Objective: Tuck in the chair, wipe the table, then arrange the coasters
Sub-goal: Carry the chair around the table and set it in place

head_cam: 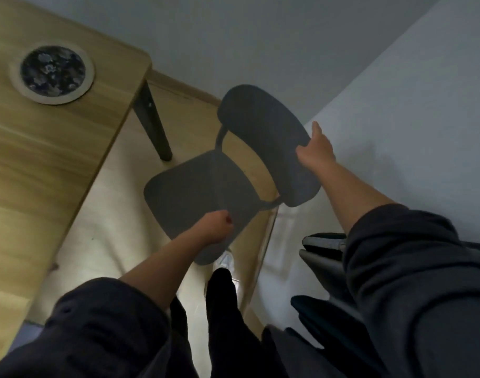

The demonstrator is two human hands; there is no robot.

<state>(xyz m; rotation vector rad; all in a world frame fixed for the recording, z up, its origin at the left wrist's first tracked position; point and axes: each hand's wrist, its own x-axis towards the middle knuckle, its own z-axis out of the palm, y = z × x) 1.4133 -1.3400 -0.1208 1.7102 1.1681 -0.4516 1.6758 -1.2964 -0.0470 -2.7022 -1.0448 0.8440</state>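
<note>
While dark grey chair (184,192) sits clear of table (42,173) edge | left hand (215,227) grips seat rim | right hand (316,151) grips backrest | floral coaster (52,73) near table corner

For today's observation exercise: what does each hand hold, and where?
Both hold the dark chair: left hand grips the seat's edge, right hand the backrest's edge.

Illumination is dim and flat, with a cool grey cast. Brightest zone: a pale patch of floor (105,241) at 8 o'clock. The wall (424,105) at 2 o'clock is evenly lit and carries a faint soft shadow. The chair (195,192) reads as a near-featureless dark shape. The sleeves (410,268), at 5 to 7 o'clock, are crushed to black. Focus is soft throughout; the left hand (215,227) and right hand (315,151) show smeared outlines. The bench (42,159) edge bows toward the margin at 9 o'clock.
</note>
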